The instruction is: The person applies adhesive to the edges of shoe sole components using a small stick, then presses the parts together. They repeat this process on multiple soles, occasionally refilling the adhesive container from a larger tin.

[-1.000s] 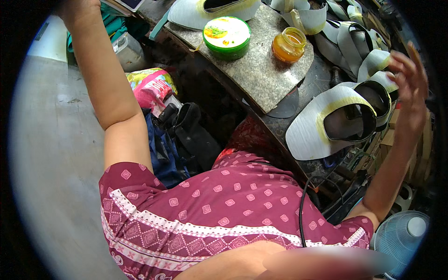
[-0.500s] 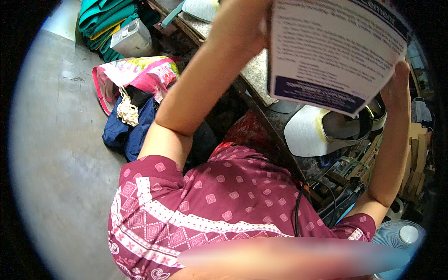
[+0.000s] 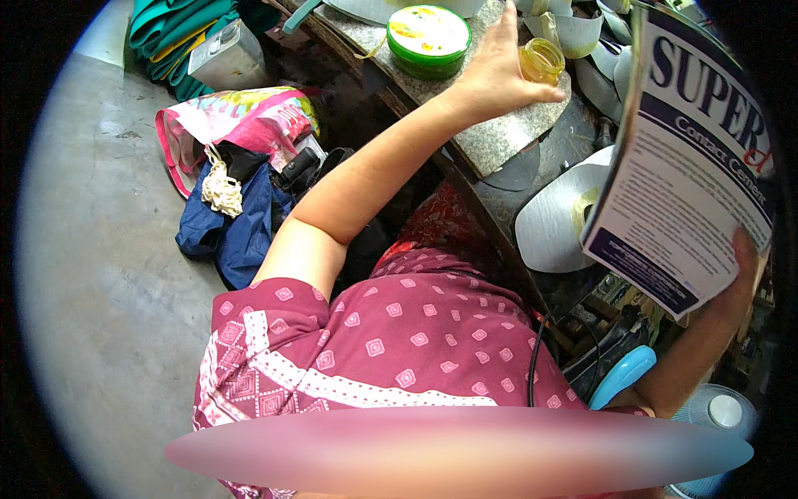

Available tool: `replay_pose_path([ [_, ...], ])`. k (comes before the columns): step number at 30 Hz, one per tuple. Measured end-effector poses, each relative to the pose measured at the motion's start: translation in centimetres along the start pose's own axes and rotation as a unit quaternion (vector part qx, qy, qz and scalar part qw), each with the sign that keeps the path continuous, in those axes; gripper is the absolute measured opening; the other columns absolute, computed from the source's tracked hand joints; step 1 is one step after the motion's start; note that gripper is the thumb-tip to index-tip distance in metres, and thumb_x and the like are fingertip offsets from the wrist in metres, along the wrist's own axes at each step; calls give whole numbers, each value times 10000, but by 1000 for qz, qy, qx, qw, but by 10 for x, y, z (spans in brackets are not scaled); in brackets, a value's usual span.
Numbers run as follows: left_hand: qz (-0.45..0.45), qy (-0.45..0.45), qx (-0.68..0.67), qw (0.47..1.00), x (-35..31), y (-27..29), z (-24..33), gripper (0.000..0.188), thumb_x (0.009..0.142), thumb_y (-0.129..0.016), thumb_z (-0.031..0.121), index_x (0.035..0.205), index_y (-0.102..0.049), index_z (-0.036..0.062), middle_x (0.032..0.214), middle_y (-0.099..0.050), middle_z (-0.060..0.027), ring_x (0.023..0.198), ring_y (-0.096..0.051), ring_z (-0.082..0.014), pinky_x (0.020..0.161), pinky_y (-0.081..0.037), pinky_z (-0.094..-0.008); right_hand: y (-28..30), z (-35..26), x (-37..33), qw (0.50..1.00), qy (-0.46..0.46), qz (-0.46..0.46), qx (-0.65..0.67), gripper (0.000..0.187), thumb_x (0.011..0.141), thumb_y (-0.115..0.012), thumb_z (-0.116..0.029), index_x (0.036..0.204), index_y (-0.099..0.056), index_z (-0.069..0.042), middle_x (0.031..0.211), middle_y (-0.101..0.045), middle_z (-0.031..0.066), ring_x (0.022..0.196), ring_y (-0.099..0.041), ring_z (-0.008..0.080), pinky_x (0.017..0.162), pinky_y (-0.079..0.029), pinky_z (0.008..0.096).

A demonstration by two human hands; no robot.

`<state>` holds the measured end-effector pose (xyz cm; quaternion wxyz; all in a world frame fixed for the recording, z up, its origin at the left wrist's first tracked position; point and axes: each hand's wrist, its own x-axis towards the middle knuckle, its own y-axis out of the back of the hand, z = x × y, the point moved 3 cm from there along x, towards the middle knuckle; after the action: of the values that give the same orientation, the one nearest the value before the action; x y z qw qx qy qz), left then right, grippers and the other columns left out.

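A container (image 3: 677, 175) with a white and navy label is held at its lower right side by the right hand (image 3: 744, 270); the thumb is laid on the label, and the other fingers cannot be clearly told. The left hand (image 3: 503, 79) is spread, its thumb held apart from its raised fingers, and an amber jar (image 3: 543, 61) is seen just beyond that gap; whether it is touched cannot be told. Just left of the left hand, a green tub (image 3: 428, 50) is set on a stone slab (image 3: 503, 141), which is borne by the table (image 3: 573, 137). Between the hands, a white upper (image 3: 553, 220) is partly hidden by the container. Well left of both hands, a pink bag (image 3: 229, 125) and a blue bag (image 3: 249, 245) are placed on the floor (image 3: 100, 291).
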<state>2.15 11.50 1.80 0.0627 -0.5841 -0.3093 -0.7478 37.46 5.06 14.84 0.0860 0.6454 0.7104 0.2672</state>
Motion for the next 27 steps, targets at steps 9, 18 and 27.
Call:
replay_pose_path([
  [9, -479, 22, -626, 614, -40, -14, -2, 397, 755, -822, 143, 1054, -621, -24, 858, -659, -97, 719, -646, -152, 630, -531, -297, -13, -41, -12, 983, 81, -52, -153, 1027, 631, -775, -134, 1543, -309, -65, 1310, -576, 159, 1114, -617, 272, 964, -507, 396],
  [18, -336, -130, -558, 747, -48, 37, -50, 962, 760, -806, 223, 1517, -263, -17, 1274, -550, -266, 1180, -532, -427, 1024, -432, -460, -23, -33, -19, 960, 130, -117, -219, 1117, 582, -777, -182, 1572, -266, -106, 1547, -358, 174, 1289, -532, 336, 1025, -513, 481],
  [27, -395, -200, -733, 517, 22, 76, -31, 520, 863, -764, 254, 1326, -623, 64, 1094, -626, -68, 943, -599, -164, 833, -491, -304, -32, -57, -11, 918, 222, -169, -281, 1164, 515, -779, -212, 1567, -289, -119, 1558, -343, 165, 1360, -459, 325, 1061, -496, 462],
])
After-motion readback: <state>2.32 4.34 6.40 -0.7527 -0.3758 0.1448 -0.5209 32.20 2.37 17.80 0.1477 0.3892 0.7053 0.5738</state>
